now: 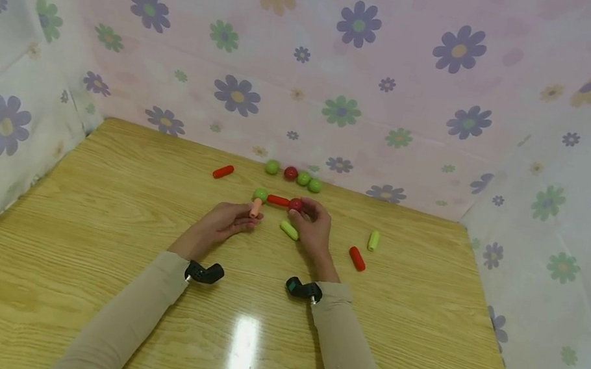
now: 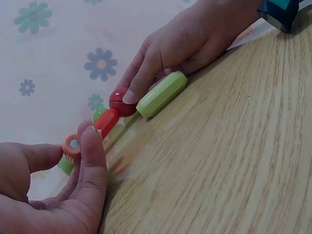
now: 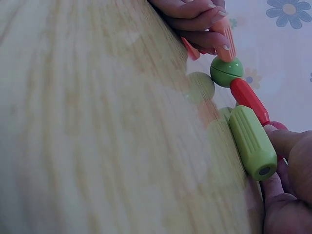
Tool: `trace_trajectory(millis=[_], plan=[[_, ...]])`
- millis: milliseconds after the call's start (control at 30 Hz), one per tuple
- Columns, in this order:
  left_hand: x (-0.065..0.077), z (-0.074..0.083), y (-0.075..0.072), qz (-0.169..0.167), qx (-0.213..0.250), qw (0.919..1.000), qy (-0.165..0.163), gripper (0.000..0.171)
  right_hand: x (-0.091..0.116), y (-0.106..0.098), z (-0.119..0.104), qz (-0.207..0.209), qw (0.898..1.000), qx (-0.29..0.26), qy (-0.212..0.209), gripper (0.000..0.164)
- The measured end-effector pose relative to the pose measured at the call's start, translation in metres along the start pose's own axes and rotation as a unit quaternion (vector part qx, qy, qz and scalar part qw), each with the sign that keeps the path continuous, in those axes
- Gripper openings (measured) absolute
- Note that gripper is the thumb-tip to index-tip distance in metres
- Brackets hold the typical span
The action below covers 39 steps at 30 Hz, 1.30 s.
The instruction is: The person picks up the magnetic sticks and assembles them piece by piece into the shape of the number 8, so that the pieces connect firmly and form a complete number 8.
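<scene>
A joined chain of toy magnetic pieces spans my two hands. My left hand point(image 1: 226, 224) pinches an orange rod point(image 1: 256, 208) between thumb and fingers; a pale round insert shows in its end in the left wrist view. That rod meets a green ball point(image 1: 261, 194), from which a red rod point(image 1: 278, 200) runs to a red ball point(image 1: 296, 204). The red ball is pinched by the thumb and fingers of my right hand point(image 1: 315, 229). Beside that hand, a ribbed light-green rod point(image 3: 252, 142) lies on the table.
Behind the chain, several green balls point(image 1: 272, 167) and another red ball point(image 1: 290, 173) stand in a row near the flowered backdrop point(image 1: 290, 78). One loose red rod point(image 1: 223, 172) lies at left. Another red rod point(image 1: 357, 259) and a yellow-green rod point(image 1: 374, 241) are at right on the wooden table point(image 1: 120, 200).
</scene>
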<state>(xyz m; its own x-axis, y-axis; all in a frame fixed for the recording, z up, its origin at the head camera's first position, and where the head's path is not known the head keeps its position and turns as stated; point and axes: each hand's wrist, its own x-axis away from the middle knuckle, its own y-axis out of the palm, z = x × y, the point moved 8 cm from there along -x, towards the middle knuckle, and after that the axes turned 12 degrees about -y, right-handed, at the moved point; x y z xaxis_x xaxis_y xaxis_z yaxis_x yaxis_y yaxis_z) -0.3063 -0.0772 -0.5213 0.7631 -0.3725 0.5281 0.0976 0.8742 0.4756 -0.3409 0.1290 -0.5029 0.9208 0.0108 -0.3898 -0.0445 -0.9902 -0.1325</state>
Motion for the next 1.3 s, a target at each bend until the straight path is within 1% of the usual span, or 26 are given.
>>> trace_trajectory(millis=[233,300,533,633,733,867,1000,1133,1300], plan=[[0.001,0.001,-0.001,0.013,-0.011,0.9998,-0.005,0.041,0.0,0.001,-0.002,-0.012,1.0,-0.001,-0.001,0.038],[0.002,0.001,0.0,0.01,-0.017,0.9998,-0.006,0.042,0.001,0.002,-0.007,-0.018,1.0,-0.006,-0.002,0.039],[0.001,0.001,0.0,-0.014,-0.028,0.9995,-0.006,0.041,0.006,0.003,-0.041,-0.037,0.999,-0.012,-0.004,0.039],[0.002,0.002,0.0,-0.023,-0.038,0.999,-0.003,0.04,0.007,0.003,-0.045,-0.035,0.999,-0.014,-0.004,0.038],[0.002,0.001,0.001,-0.022,-0.055,0.9982,-0.001,0.042,0.005,0.003,-0.029,-0.024,1.0,-0.015,-0.002,0.038],[0.002,-0.001,0.002,-0.004,-0.088,0.9961,0.005,0.043,0.002,0.002,-0.006,-0.012,1.0,-0.005,0.008,0.037],[0.003,-0.002,0.003,0.011,-0.121,0.9925,0.014,0.044,0.003,0.0,-0.006,-0.007,1.0,0.016,0.008,0.036],[0.004,-0.003,0.003,0.017,-0.128,0.9915,0.014,0.044,0.004,-0.001,-0.008,-0.007,1.0,0.028,0.005,0.036],[0.009,-0.004,0.003,0.017,-0.139,0.99,0.012,0.042,0.004,0.001,-0.009,-0.018,0.999,0.028,0.008,0.039]])
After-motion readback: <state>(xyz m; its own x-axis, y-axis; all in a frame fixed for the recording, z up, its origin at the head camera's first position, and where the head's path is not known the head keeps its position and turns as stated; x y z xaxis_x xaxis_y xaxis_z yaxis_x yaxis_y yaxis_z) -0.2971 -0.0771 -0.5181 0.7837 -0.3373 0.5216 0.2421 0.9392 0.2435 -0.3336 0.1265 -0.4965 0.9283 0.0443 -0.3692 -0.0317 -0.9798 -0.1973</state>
